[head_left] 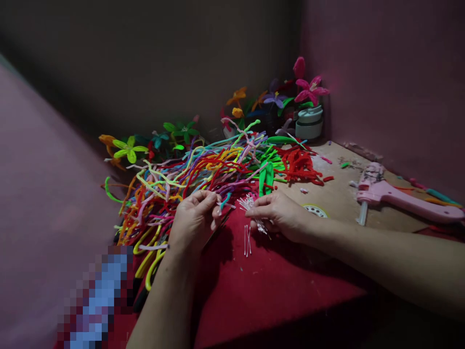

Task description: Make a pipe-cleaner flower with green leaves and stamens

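My right hand [281, 215] is closed around a bunch of thin white flower stamens [246, 202] with small round tips. A few loose stamens [247, 242] lie just below it on the red cloth [269, 286]. To the left, my left hand [194, 218] is raised with thumb and fingers pinched together. Small pale tips, which look like stamens, poke out of that pinch; the rest is hidden by the fingers. A short teal pipe cleaner [225, 200] lies right beside those fingertips.
A large heap of coloured pipe cleaners [203, 165] spreads behind my hands. At the right lies a pink glue gun [395, 194] on a brown board [341, 194]. Yellow-handled pliers [148, 261] rest at the left. Pipe-cleaner flowers [311, 89] and a pale lidded container [308, 123] stand at the back.
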The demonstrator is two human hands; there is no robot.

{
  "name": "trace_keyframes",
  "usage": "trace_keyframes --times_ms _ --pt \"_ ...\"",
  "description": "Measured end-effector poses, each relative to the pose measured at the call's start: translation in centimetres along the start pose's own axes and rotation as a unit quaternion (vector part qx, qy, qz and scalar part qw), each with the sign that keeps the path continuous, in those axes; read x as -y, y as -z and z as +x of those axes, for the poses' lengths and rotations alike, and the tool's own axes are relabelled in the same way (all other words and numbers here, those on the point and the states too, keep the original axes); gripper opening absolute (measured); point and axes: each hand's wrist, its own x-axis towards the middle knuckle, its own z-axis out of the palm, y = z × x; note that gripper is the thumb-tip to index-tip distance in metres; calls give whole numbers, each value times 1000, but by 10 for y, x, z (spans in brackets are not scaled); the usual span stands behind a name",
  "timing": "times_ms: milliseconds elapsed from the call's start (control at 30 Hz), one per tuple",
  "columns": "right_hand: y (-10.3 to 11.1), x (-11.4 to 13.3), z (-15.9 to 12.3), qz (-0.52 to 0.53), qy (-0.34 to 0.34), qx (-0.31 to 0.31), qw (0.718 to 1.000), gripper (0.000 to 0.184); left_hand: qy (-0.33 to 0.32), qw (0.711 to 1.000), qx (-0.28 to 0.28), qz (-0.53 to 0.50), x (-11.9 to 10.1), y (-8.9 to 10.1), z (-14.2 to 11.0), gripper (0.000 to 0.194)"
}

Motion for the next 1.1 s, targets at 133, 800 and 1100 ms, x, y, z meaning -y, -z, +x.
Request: trace_keyframes --times_ms 133,800,1100 --pt "1 0 0 17 3 -12 1000 19 92 990 95 58 0 1 -2 17" --pt "-1 -2 -3 -8 1 15 1000 22 -1 985 -13 172 8 -12 -2 16" --pt "-2 -2 -4 -19 1 41 999 19 34 990 22 135 13 -12 -2 22"
